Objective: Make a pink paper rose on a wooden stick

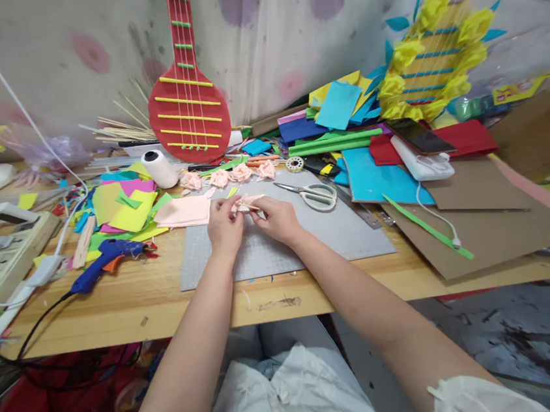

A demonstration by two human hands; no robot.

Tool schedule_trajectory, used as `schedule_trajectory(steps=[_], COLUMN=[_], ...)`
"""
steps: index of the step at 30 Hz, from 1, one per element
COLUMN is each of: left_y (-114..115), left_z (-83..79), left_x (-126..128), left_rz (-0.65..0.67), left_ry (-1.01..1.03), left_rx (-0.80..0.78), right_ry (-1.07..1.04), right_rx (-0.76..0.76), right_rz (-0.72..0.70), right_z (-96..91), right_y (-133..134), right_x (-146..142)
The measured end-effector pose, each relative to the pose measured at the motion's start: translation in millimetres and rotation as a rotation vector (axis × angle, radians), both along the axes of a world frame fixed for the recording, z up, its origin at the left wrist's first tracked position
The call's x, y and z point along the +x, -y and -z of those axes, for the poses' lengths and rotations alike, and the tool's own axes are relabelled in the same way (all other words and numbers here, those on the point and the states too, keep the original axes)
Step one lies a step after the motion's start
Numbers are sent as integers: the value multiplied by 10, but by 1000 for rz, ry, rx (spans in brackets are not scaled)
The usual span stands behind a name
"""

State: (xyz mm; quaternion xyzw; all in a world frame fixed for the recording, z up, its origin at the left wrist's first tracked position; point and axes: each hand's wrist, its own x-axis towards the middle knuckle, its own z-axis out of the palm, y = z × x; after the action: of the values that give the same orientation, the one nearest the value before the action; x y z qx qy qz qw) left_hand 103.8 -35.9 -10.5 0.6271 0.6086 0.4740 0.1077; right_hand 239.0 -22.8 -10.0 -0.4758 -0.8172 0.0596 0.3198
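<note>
Between my two hands is a small piece of pale pink crepe paper (244, 204), folded or gathered; its exact form is partly covered by fingers. My left hand (225, 225) pinches its left end. Fingers of my right hand (277, 217) are closed on the right end. Both hands are over the grey cutting mat (280, 254). Several pink paper flowers (239, 173) lie in a row just behind. A stack of flat pink paper (183, 212) rests left of my left hand. Scissors (317, 197) with pale handles lie to the right.
A blue glue gun (106, 262) lies at left near a power strip (11, 250). A thread spool (160, 169) stands behind. A red paper-covered lute shape (190, 116) leans at the back, a yellow one (437, 64) at right. Brown cardboard (503, 228) covers the right side.
</note>
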Motion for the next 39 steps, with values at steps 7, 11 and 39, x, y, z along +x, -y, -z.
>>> schedule_trajectory(steps=[7,11,39], left_y=[12,-27,-5], left_z=[19,59,37], left_x=[18,2,13], left_rz=[99,77,103], left_ry=[-6,105,35], left_rx=[-23,-14,21], right_ry=[-67,-78,-370], right_rx=[-130,-144,-180], right_rz=[19,24,-50], right_z=[-35,-26,32], right_y=[31,27,-61], right_x=[10,-2,-9])
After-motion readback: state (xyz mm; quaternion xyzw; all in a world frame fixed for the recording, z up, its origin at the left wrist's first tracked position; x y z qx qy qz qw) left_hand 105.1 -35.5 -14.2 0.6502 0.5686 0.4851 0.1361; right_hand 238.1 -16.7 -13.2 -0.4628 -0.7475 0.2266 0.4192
